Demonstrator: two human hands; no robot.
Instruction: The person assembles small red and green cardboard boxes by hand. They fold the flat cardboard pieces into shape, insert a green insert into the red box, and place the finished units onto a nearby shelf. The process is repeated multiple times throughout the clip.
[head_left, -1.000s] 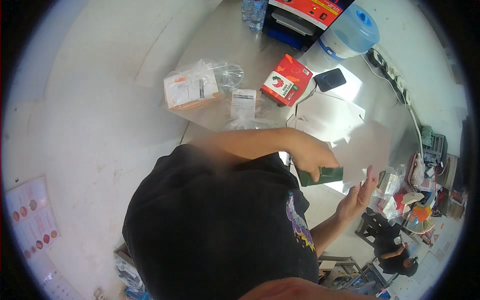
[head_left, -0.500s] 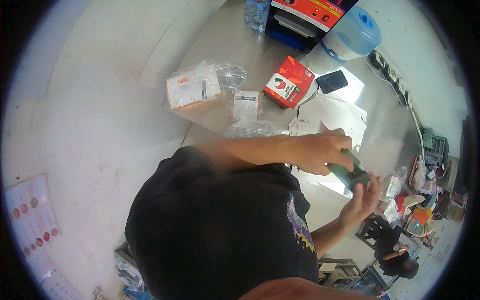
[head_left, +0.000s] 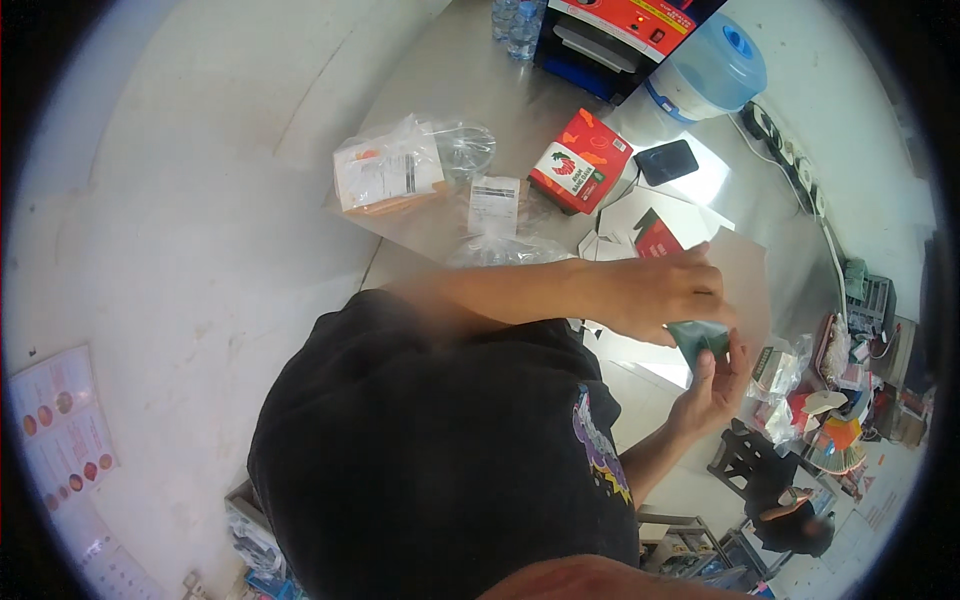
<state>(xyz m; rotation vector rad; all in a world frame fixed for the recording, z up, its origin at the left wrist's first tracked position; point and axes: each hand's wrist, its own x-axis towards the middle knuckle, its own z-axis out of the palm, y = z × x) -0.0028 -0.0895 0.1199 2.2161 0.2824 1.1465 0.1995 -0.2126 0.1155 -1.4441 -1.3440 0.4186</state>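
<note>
A small dark green folded piece [head_left: 699, 342] with a pointed lower end is between my two hands. I cannot tell whether it is leaf or paper. My right hand [head_left: 712, 388] grips it from below, thumb on its front and fingers behind. My left hand [head_left: 660, 300] reaches across from above, its fingers curled against the top edge of the green piece. A thin pale brown sheet [head_left: 745, 280] stands just beyond my left fingers; what holds it is hidden. Under my hands lies a white unfolded carton [head_left: 625, 212] with a red and green printed panel [head_left: 656, 236].
On the steel table are a red box [head_left: 580, 160], a black phone [head_left: 667, 162], bagged parcels [head_left: 388, 175], a red and black machine [head_left: 610, 45], a blue-lidded water container [head_left: 710, 65] and water bottles [head_left: 523, 32]. A power strip [head_left: 790, 160] runs along the wall. Another person [head_left: 785, 510] sits lower right.
The green piece has been turned and now points downward in my right hand. My left hand has shifted slightly right. The pale sheet has moved left, and the red printed panel now shows.
</note>
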